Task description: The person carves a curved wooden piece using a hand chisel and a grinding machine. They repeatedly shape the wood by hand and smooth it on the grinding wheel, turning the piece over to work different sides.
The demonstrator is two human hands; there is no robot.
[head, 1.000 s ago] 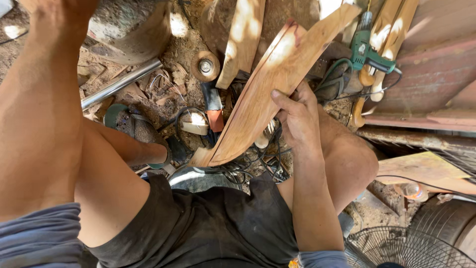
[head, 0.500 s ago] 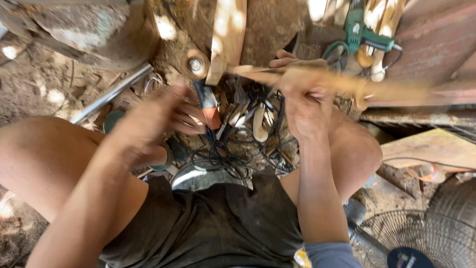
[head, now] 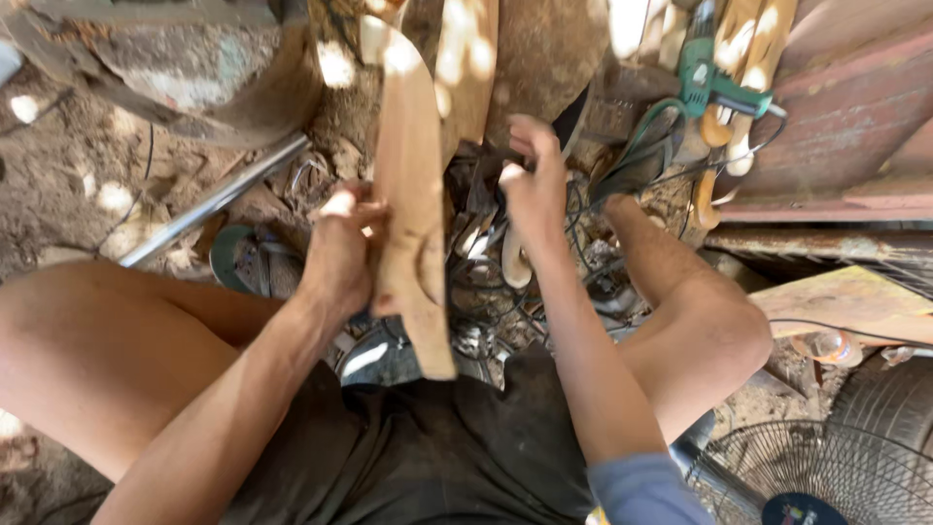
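Observation:
I sit on the ground with my knees spread. My left hand grips a curved, flat piece of light wood near its lower part, holding it roughly upright between my legs. To the right of the wood, my right hand hovers with fingers apart, holding nothing. Below both hands lies a tangle of black cables and metal parts on the ground.
A second curved wooden piece leans behind the held one. A green power drill and wooden handles lie at the upper right. A metal rod lies at left, a fan grille at lower right, a rusty metal sheet at right.
My left hand has come in and taken hold of the wooden piece, which swung from lying across to upright. My right hand has let go of it and opened.

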